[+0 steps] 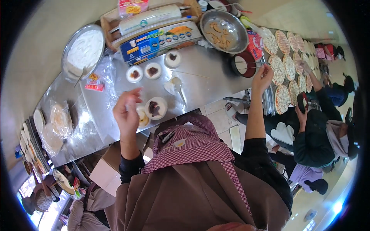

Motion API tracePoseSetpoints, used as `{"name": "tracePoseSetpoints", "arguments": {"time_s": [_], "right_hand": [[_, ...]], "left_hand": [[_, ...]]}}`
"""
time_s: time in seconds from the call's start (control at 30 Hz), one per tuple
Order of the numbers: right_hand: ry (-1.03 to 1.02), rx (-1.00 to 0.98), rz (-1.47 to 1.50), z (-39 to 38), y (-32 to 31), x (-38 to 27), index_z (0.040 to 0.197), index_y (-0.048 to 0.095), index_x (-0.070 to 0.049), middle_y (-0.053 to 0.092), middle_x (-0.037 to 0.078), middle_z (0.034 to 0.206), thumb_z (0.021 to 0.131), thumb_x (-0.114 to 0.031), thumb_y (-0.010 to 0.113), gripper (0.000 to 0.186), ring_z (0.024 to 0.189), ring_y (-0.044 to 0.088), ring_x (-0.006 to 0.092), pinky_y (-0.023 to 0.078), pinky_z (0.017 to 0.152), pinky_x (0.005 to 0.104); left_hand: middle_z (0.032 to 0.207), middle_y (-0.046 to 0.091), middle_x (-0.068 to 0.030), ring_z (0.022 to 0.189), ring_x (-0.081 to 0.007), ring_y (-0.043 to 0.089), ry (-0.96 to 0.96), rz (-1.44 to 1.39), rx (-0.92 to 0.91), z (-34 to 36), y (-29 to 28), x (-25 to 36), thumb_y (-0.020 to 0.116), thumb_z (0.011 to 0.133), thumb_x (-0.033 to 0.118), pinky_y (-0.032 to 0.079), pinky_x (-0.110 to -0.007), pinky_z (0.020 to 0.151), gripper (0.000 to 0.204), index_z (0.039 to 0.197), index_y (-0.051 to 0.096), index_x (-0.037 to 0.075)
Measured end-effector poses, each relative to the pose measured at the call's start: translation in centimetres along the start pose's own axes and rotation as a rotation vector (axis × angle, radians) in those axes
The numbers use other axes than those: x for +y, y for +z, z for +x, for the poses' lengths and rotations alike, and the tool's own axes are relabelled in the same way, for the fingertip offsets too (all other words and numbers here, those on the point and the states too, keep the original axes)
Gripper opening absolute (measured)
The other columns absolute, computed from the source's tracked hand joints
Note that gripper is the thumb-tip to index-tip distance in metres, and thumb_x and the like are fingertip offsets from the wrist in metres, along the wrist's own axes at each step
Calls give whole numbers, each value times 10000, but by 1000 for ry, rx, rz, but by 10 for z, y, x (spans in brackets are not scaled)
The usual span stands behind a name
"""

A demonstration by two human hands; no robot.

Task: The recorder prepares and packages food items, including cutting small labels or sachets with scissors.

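Note:
My left hand (128,111) hangs over the table beside two cups near the front edge, fingers loosely bent and apart, nothing visible in them. One is a white cup with dark sauce (156,108); a cup with yellowish filling (143,118) is partly behind my hand. Further back are three more white cups of cream with dark topping (153,71). At the right, my right hand (263,77) pinches a thin stick (248,62) reaching over a dark red bowl (239,66) with pale contents. A smeared spoon (177,85) and a thin wooden skewer (190,73) lie between my hands.
A bowl of white cream (85,50) stands at the left, a steel bowl with brown pieces (224,30) at the back right. Behind the cups is a blue box (160,40). Plastic-wrapped flatbreads (61,119) lie left. Several topped pizzas (283,69) and other people are at the right.

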State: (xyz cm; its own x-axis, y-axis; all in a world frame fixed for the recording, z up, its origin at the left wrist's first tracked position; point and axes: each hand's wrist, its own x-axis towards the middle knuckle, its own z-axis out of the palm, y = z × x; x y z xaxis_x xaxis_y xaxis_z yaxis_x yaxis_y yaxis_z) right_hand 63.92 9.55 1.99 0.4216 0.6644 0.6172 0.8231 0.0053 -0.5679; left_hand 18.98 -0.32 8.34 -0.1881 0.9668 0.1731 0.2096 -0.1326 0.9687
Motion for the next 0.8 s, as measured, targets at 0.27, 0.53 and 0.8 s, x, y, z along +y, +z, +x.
{"name": "tracePoseSetpoints", "arguments": {"time_s": [0.27, 0.53, 0.8], "right_hand": [[437, -800, 596, 31, -16, 3, 1035, 581, -14, 587, 76, 1044, 875, -138, 628, 208, 958, 571, 133, 472, 802, 273], [-282, -1429, 431, -75, -20, -26, 1095, 608, -76, 596, 110, 1168, 841, -183, 621, 276, 1064, 577, 269, 465, 879, 354], [-197, -1558, 513, -59, -3, -11, 963, 647, -31, 647, 120, 924, 817, -100, 556, 186, 808, 620, 283, 484, 727, 348]], "left_hand": [[848, 635, -46, 826, -121, 595, -353, 4, -496, -17, 83, 18, 540, 930, 134, 462, -256, 772, 155, 957, 618, 3], [1047, 594, -78, 997, -146, 575, -512, 33, -603, -59, 151, -22, 641, 872, 132, 450, -281, 880, 268, 1086, 533, 10], [1187, 551, -80, 1065, -147, 536, -626, -330, -684, -82, 218, -67, 672, 855, 162, 434, -292, 934, 532, 1302, 419, 22]]}}
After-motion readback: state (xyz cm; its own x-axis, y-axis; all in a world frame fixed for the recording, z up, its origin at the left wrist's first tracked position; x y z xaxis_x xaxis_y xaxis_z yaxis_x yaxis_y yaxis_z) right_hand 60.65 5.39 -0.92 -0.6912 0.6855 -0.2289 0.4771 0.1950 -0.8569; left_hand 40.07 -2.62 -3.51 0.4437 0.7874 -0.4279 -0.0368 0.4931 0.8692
